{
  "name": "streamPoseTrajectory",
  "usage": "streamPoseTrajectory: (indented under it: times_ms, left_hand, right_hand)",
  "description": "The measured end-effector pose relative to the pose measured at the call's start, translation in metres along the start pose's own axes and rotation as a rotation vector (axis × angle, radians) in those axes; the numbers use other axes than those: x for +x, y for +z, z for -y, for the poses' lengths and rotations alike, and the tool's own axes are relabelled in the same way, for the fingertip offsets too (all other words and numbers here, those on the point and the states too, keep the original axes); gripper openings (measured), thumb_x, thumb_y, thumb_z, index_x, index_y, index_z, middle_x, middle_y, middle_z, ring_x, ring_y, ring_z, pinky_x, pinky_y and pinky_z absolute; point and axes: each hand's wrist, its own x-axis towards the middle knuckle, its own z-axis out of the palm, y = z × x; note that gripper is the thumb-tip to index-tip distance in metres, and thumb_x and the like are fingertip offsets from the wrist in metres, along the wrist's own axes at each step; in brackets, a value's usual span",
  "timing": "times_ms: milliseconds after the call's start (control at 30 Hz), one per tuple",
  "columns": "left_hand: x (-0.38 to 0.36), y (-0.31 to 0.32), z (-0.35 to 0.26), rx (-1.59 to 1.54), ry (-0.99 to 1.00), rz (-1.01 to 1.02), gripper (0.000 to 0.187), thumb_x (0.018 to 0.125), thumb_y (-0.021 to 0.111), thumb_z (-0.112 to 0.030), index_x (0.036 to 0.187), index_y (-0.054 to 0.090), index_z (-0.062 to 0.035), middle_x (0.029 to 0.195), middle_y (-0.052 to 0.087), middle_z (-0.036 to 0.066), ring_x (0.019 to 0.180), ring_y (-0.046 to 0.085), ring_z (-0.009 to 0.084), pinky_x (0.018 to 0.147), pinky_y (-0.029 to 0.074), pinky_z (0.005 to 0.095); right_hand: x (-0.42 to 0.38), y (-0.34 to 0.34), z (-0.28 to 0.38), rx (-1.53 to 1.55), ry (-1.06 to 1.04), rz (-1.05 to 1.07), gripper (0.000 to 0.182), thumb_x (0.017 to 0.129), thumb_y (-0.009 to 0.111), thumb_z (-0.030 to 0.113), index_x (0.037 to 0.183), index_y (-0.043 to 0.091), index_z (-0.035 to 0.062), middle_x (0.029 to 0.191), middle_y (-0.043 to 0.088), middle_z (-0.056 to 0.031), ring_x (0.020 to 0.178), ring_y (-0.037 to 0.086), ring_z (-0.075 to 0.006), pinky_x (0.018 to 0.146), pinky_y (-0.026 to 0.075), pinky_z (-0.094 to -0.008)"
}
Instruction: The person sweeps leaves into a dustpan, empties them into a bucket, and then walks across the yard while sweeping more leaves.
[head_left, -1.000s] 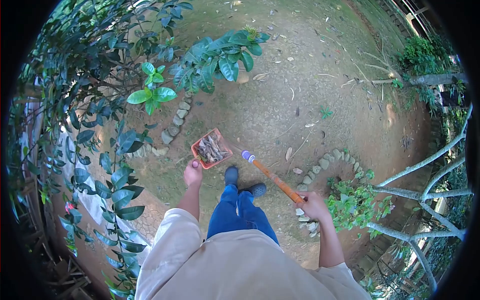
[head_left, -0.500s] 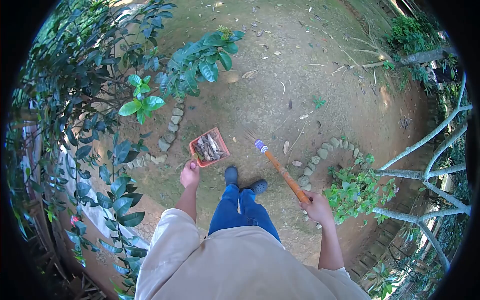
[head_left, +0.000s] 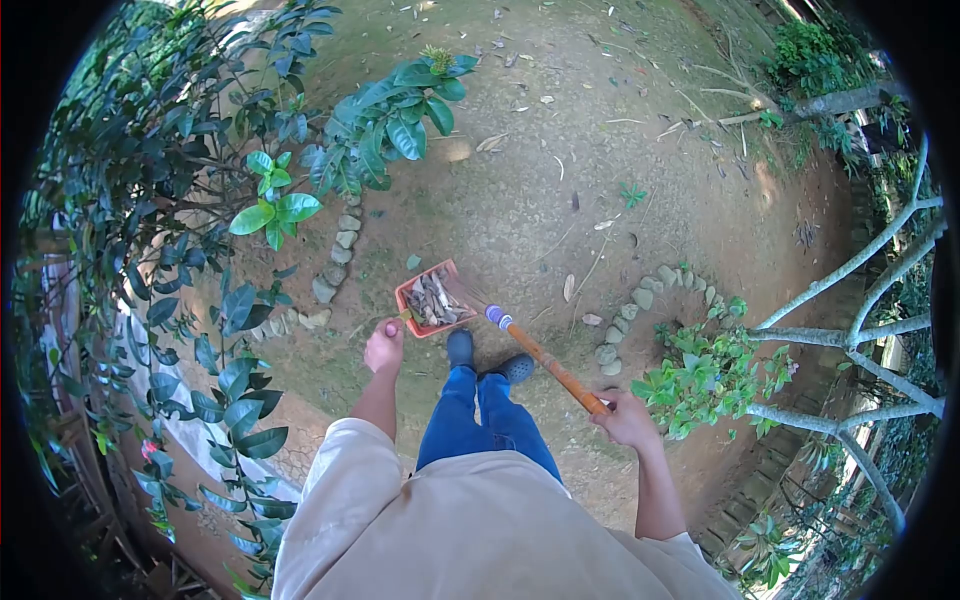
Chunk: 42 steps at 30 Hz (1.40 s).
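My left hand (head_left: 384, 347) is closed around the handle of an orange-red dustpan (head_left: 404, 299). Dry brown and grey leaves (head_left: 432, 300) are heaped inside the pan, which is just ahead of my feet. In my right hand (head_left: 627, 418) is a stick broom (head_left: 548, 363) with an orange-brown handle and a purple-and-white binding. The broom slants forward and left, and its thin bristles overlap the pan's right side in this view.
Dark clogs (head_left: 461, 349) are on my feet. A leafy shrub (head_left: 385, 130) reaches in from the left. Curved rows of stones (head_left: 628, 312) border the bare soil on both sides. Pale branches (head_left: 800, 338) and a low green plant (head_left: 695, 375) stand at right. Scattered dry leaves (head_left: 491, 143) lie ahead.
The broom has swung left, bringing its bristles from the soil to the dustpan. The dustpan has shifted slightly right and turned, and a green leaf now shows on the ground beyond it.
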Motion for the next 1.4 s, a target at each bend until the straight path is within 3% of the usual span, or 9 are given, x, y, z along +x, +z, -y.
streamPoseTrajectory:
  times_ms: [33,133,400,933,1033,1133,1233,1333,1400]
  left_hand:
    - [0.0,0.001,0.003,-0.006,-0.006,-0.017,0.034,0.084,0.067,-0.037,0.117,0.069,-0.0324,0.105,0.072,0.013,0.1,0.068,0.0352,0.088,0.054,0.0475]
    - [0.002,0.007,0.012,-0.03,-0.014,-0.049,0.036,0.084,0.068,-0.039,0.119,0.069,-0.0309,0.107,0.072,0.013,0.101,0.068,0.0349,0.088,0.054,0.0472]
    - [-0.006,-0.008,0.047,-0.102,-0.038,-0.087,0.04,0.084,0.071,-0.034,0.122,0.069,-0.0229,0.11,0.072,0.012,0.103,0.068,0.0324,0.089,0.052,0.0436]
    - [-0.003,-0.017,0.08,-0.156,-0.166,-0.198,0.036,0.083,0.072,-0.039,0.116,0.07,-0.0253,0.102,0.072,0.014,0.096,0.069,0.036,0.082,0.053,0.0479]
    - [0.004,-0.005,0.085,-0.133,-0.183,-0.187,0.036,0.083,0.072,-0.04,0.118,0.069,-0.0273,0.103,0.072,0.014,0.096,0.069,0.036,0.082,0.053,0.0482]
    - [0.005,0.0,0.085,-0.131,-0.195,-0.188,0.036,0.084,0.071,-0.039,0.118,0.069,-0.0286,0.103,0.072,0.014,0.096,0.068,0.0359,0.082,0.053,0.0478]
    - [0.008,0.004,0.088,-0.183,-0.207,-0.188,0.036,0.084,0.071,-0.038,0.118,0.069,-0.028,0.104,0.072,0.014,0.097,0.068,0.0355,0.082,0.053,0.0468]
    - [0.006,-0.004,0.089,-0.221,-0.212,-0.191,0.036,0.083,0.071,-0.036,0.118,0.069,-0.0264,0.105,0.072,0.014,0.098,0.068,0.0351,0.083,0.053,0.0456]
    - [0.005,-0.006,0.093,-0.241,-0.207,-0.2,0.037,0.083,0.071,-0.034,0.119,0.069,-0.0244,0.106,0.072,0.014,0.099,0.068,0.035,0.084,0.053,0.0447]
  right_hand:
    - [-0.003,-0.002,-0.003,0.042,-0.012,-0.002,0.051,0.08,0.074,0.015,0.129,0.065,0.0089,0.075,0.07,-0.0122,0.048,0.062,-0.0161,0.052,0.05,-0.0319]
    - [-0.026,-0.021,0.013,0.093,0.114,-0.002,0.05,0.076,0.073,0.023,0.124,0.068,0.0094,0.093,0.071,-0.0214,0.087,0.07,-0.0349,0.08,0.052,-0.0398]
    - [-0.01,-0.023,0.011,0.059,0.075,-0.091,0.053,0.075,0.073,0.022,0.125,0.067,0.0068,0.096,0.071,-0.0235,0.091,0.07,-0.0357,0.083,0.053,-0.0396]
    - [0.043,-0.01,0.065,-0.101,-0.03,-0.098,0.051,0.076,0.071,0.023,0.126,0.067,0.0101,0.091,0.07,-0.0243,0.088,0.069,-0.0378,0.082,0.053,-0.042]
    - [0.066,0.012,0.034,-0.294,-0.35,-0.17,0.049,0.079,0.072,0.014,0.128,0.067,0.0095,0.073,0.069,-0.0127,0.049,0.062,-0.0154,0.05,0.049,-0.0323]
    - [0.057,0.002,0.035,-0.088,-0.115,0.065,0.05,0.079,0.074,0.012,0.128,0.067,0.0082,0.074,0.069,-0.0107,0.047,0.058,-0.0134,0.048,0.047,-0.0308]
    - [0.029,-0.022,0.054,0.097,0.076,0.196,0.053,0.078,0.072,0.016,0.13,0.065,0.0111,0.083,0.072,-0.0149,0.058,0.066,-0.0217,0.057,0.052,-0.0352]
    - [0.014,-0.029,0.057,0.126,0.019,0.203,0.052,0.078,0.073,0.012,0.13,0.065,0.0108,0.08,0.071,-0.0099,0.05,0.06,-0.0131,0.049,0.048,-0.0311]
    - [0.012,-0.03,0.061,0.121,0.013,0.188,0.053,0.078,0.073,0.014,0.13,0.065,0.0112,0.081,0.071,-0.0103,0.049,0.06,-0.0135,0.049,0.048,-0.0316]
